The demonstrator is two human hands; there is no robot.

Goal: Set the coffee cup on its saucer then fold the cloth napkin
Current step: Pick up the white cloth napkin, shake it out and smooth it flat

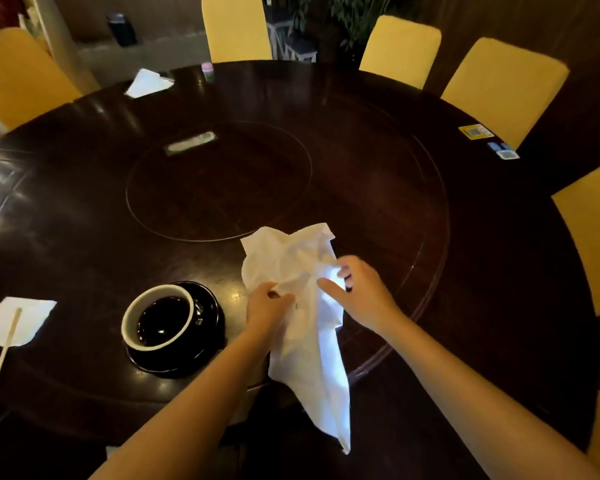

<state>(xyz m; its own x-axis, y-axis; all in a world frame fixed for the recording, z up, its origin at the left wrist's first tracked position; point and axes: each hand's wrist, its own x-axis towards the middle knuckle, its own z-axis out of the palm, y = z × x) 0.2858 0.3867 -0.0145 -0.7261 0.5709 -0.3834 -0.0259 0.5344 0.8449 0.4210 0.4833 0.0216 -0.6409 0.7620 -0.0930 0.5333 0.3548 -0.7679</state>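
A black coffee cup with a white rim stands upright on its black saucer near the front of the dark round table. Just right of it lies a crumpled white cloth napkin; its lower end hangs over the table's front edge. My left hand pinches the napkin's left side close to the saucer. My right hand grips the napkin's right edge with the index finger stretched out over the cloth.
A white paper napkin with a wooden stir stick lies at the front left. Another white napkin and a small pink-lidded bottle sit at the far side. Small cards lie at the right. Yellow chairs ring the table.
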